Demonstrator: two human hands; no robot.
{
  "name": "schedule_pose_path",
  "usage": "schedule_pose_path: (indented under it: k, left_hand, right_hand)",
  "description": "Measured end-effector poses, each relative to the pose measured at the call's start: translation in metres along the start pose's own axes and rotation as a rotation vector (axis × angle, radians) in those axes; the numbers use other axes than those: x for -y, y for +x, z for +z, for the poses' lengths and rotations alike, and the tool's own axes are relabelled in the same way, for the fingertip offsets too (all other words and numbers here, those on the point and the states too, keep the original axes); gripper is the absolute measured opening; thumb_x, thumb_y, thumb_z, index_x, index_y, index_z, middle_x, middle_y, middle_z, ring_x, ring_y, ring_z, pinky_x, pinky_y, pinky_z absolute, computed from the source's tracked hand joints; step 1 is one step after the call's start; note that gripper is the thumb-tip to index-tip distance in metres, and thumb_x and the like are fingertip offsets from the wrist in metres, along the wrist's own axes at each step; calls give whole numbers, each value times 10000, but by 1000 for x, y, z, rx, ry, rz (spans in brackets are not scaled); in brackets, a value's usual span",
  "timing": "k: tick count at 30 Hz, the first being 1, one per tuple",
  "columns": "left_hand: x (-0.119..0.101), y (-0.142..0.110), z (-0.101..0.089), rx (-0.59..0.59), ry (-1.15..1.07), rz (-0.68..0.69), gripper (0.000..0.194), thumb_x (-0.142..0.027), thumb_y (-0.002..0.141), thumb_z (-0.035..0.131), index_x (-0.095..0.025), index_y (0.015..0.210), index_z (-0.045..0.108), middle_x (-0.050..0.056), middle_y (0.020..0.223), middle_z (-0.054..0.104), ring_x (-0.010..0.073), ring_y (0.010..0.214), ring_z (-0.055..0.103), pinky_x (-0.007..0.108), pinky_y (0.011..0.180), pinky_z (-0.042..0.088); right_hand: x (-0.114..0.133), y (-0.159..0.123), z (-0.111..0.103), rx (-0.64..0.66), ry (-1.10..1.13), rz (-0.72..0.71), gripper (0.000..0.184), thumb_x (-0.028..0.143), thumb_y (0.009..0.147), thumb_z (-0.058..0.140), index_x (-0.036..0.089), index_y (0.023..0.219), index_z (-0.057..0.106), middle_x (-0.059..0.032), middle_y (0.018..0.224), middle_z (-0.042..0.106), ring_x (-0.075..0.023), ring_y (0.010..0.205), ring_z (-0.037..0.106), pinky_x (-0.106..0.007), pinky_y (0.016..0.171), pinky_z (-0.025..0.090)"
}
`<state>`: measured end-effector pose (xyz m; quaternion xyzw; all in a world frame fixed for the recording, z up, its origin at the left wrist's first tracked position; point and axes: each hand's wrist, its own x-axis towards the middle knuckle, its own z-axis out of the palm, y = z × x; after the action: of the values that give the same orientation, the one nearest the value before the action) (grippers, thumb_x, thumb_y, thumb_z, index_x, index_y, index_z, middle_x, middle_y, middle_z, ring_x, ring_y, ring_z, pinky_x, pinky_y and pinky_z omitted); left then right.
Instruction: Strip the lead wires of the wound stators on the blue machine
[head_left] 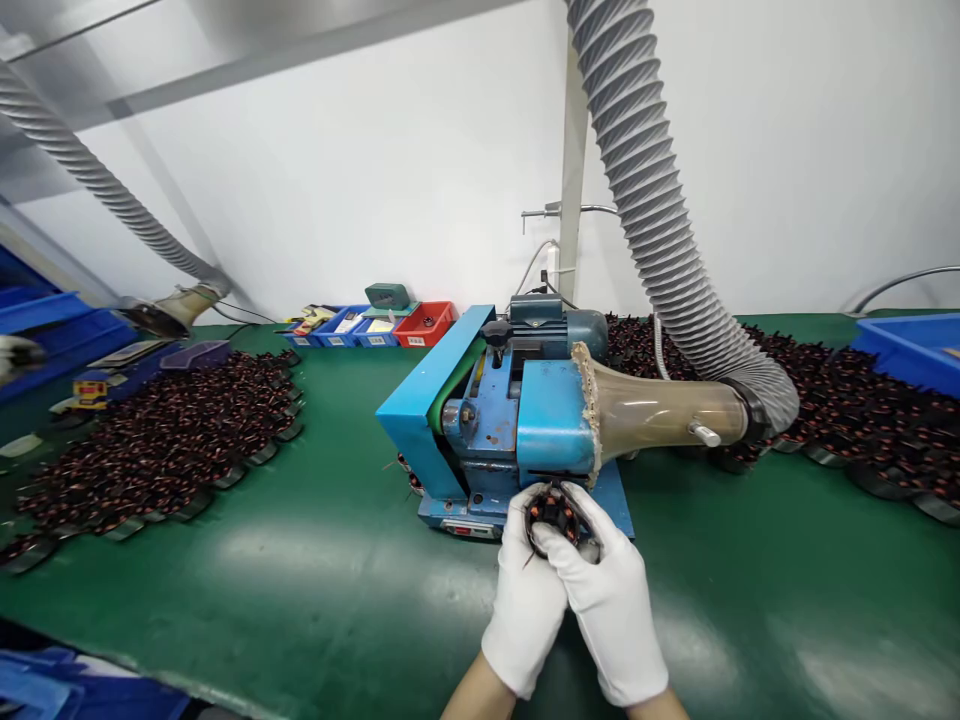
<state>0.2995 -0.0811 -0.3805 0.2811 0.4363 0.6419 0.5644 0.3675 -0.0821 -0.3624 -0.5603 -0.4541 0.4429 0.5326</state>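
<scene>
Both my hands wear white gloves and grip one round motor stator (553, 510) with copper windings. My left hand (525, 590) wraps its left side, and my right hand (609, 590) covers its right side and front. I hold the stator against the front opening of a blue belt-grinding machine (487, 420) on the green table (300, 570). Most of the stator is hidden by my fingers.
A grey ribbed extraction hose (660, 230) joins a clear funnel (660, 412) on the machine's right. Stators lie piled at left (157, 440) and right (847, 400). Small blue and red bins (375, 326) stand at the back. A blue tray (911, 345) sits far right; a second hose (97, 180) hangs at left.
</scene>
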Motion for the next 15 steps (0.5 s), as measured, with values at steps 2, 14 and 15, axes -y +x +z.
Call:
schedule_pose_path:
  k: [2, 14, 15]
  left_hand:
    - [-1, 6, 4, -9, -69, 2, 316, -185, 653, 667, -245, 946, 566, 12, 937, 695, 186, 871, 652, 332, 819, 523]
    - [-17, 5, 7, 22, -3, -24, 271, -184, 628, 660, -219, 883, 574, 26, 901, 689, 187, 864, 634, 323, 840, 496]
    - [-16, 0, 4, 31, 5, -33, 292, -178, 632, 668, -224, 906, 575, 24, 914, 687, 187, 871, 636, 321, 841, 496]
  right_hand:
    - [3, 7, 1, -6, -57, -47, 469, 467, 688, 692, 176, 1055, 674, -115, 1070, 697, -299, 983, 643, -413, 898, 500]
    - [10, 7, 2, -47, -88, -48, 446, 481, 691, 688, 157, 998, 693, -135, 1018, 709, -300, 903, 669, -415, 831, 536]
    - [7, 2, 2, -45, -97, -53, 453, 474, 676, 699, 152, 994, 699, -142, 1029, 706, -308, 920, 666, -418, 840, 536]
